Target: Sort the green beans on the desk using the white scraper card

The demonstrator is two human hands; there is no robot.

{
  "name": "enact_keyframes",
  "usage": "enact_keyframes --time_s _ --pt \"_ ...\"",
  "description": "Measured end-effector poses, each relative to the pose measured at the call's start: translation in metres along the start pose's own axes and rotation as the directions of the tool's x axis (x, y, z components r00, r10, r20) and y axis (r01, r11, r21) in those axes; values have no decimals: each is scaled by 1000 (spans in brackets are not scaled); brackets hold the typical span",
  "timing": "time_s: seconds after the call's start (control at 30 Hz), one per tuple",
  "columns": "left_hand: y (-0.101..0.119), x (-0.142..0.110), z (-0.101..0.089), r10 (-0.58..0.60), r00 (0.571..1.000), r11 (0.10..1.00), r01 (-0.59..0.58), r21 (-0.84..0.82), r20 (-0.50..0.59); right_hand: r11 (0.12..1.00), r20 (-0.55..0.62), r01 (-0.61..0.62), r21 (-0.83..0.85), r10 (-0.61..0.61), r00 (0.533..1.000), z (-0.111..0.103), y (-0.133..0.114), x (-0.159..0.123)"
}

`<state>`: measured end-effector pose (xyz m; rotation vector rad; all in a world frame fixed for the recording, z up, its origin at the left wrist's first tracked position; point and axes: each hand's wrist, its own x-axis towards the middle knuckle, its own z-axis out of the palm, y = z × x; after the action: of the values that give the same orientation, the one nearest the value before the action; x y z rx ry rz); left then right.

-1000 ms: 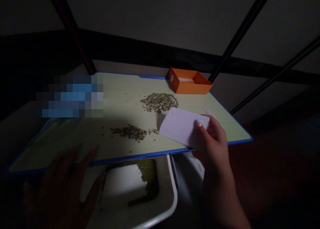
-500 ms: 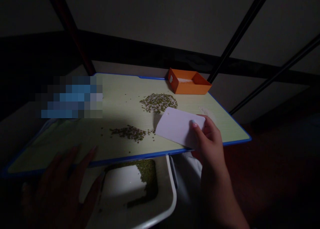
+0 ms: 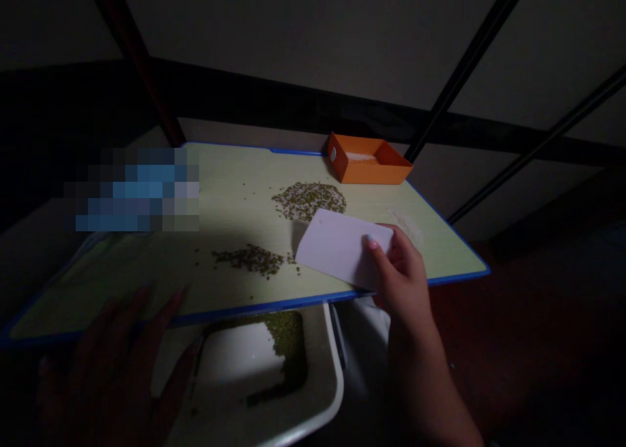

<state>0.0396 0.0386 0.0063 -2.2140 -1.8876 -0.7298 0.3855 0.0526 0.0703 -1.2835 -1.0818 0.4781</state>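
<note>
A flat white plastic scraper (image 3: pixel 337 248) is pinched between the thumb and fingers of my right hand (image 3: pixel 398 268). It slants over the pale green board (image 3: pixel 220 206), its left edge beside a small dark pile of green beans (image 3: pixel 254 260). Behind the scraper lies a wider patch of green beans mixed with pale grains (image 3: pixel 310 199). My left hand (image 3: pixel 117 356), in deep shadow, has its fingers spread at the board's front edge. Below that edge stands a white tub (image 3: pixel 337 375) with more green beans (image 3: pixel 292 346) along its inner side.
At the board's back right corner sits an orange open box (image 3: pixel 374 173) with pale grains inside. A pale smear of grains (image 3: pixel 405 222) lies right of the scraper. A blurred-out blue item (image 3: pixel 141 189) is on the left. A wall (image 3: pixel 313 36) rises behind the board.
My right hand has moved the scraper left, closer to the small bean pile, uncovering more of the pale grains on the right. My left hand has hardly moved.
</note>
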Motion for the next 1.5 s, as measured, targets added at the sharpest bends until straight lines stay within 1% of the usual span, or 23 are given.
enact_keyframes --time_s 0.03,0.13,0.2,0.27,0.37,0.47,0.57,0.67,0.77,0.93,1.07,1.2,1.37,1.5 --pt "-1 0 0 -7 1000 1000 7 1 1 1000 7 3 3 -3 1000 0 0 0" --pt "0 0 -1 39 999 999 -40 -9 -20 1000 -10 7 -16 -7 1000 -1 -1 -1" --pt "4 1 -3 5 1000 1000 -5 -20 -21 999 -27 9 -40 -10 1000 -1 -2 -1" --pt "9 2 -5 1 1000 999 -2 -40 -26 999 -29 11 -50 -12 999 1 -3 0" --pt "12 2 -7 4 1000 999 -6 -50 -26 1000 -4 7 -15 -7 1000 5 -5 0" --pt "6 0 -4 -3 1000 1000 2 -23 -15 999 23 -7 32 6 1000 5 -5 -1" --pt "-3 -2 0 27 999 1000 -27 -9 -17 1000 2 -6 31 6 1000 1 -3 0" --pt "-7 -2 1 42 999 999 -42 -7 -11 999 -29 2 33 -1 1000 -5 -2 -1" --pt "-5 -1 0 59 998 998 -59 -13 -1 998 -33 -20 63 22 999 -10 -1 -4" --pt "1 -1 -3 18 1000 1000 -18 -7 6 996 -58 -48 73 53 997 -13 -1 -7" --pt "2 -1 -4 17 1000 1000 -17 -3 -19 997 -29 -42 62 44 999 -11 -1 -7" --pt "3 -1 -4 25 1000 1000 -25 -1 -15 998 15 -38 48 38 999 -9 -3 -8" --pt "9 -2 -7 12 1000 1000 -12 -9 -18 999 -1 -10 39 10 1000 -8 -1 -7" --pt "11 -1 -8 1 1000 1000 -1 -9 -19 998 17 -27 63 26 1000 -6 1 -7"
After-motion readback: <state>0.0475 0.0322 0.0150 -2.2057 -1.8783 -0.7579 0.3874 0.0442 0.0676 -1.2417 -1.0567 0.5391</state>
